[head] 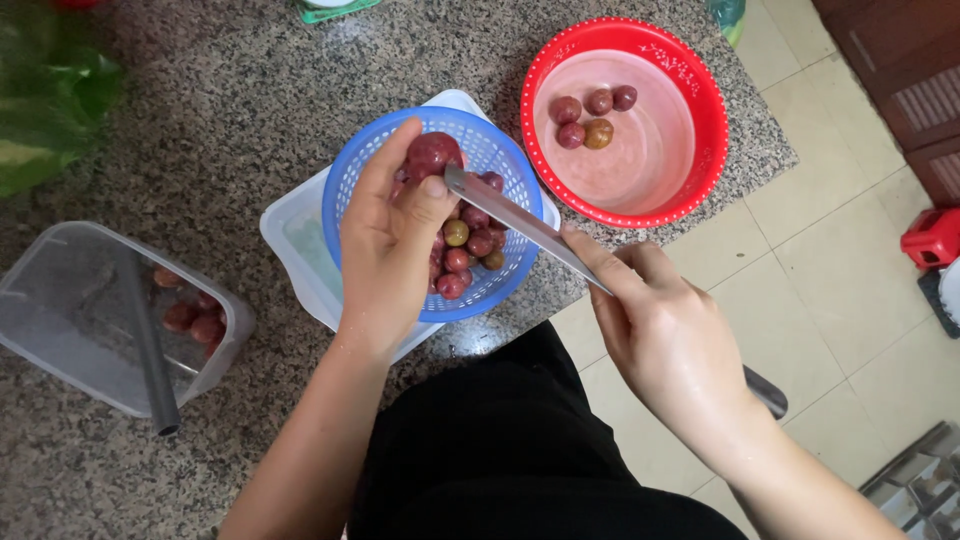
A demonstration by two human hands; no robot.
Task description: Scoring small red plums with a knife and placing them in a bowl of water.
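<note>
Left hand (385, 245) pinches a dark red plum (432, 153) between thumb and fingers, raised over the blue basket (355, 175) so trimmings likely drop back in. Right hand (665, 335) closed round a knife (520, 220), forefinger laid along the spine (probably for control). Blade long axis runs diagonally, tip toward upper left, touching the plum. Basket sits in a white tub (290, 240) on the counter (220, 110); red bowl (700, 100) holds five plums; clear box (60, 330) at left.

I work in a home kitchen: speckled granite counter (230, 100), tiled floor (820, 290), plastic colander (500, 160) of fruit (470, 245), red bowl (700, 100), clear container (60, 330), knife (520, 220) in my right hand (665, 335).
</note>
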